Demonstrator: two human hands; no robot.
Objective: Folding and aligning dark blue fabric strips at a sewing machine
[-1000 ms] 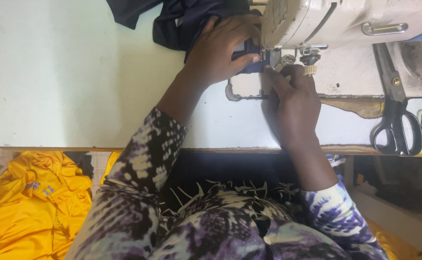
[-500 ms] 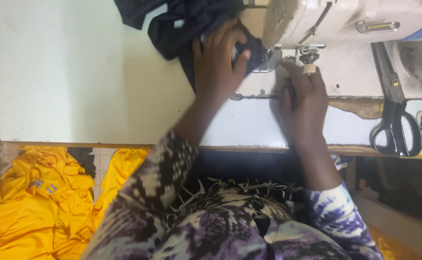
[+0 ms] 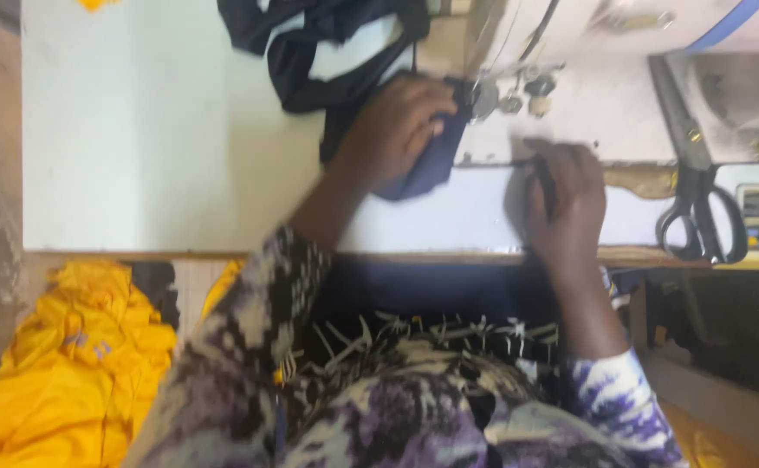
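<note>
With the left hand [image 3: 394, 130] pressed flat on the dark blue fabric [image 3: 427, 165] and the right hand [image 3: 566, 195] pinching a thin dark tool, feed evenly beneath the needle area [image 3: 492, 95].

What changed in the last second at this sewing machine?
The right hand drew back from the needle toward the table edge, pinching something thin and dark. The left hand stayed pressed on the dark blue fabric beside the sewing machine. The scissors and yellow cloth lie as before.
</note>
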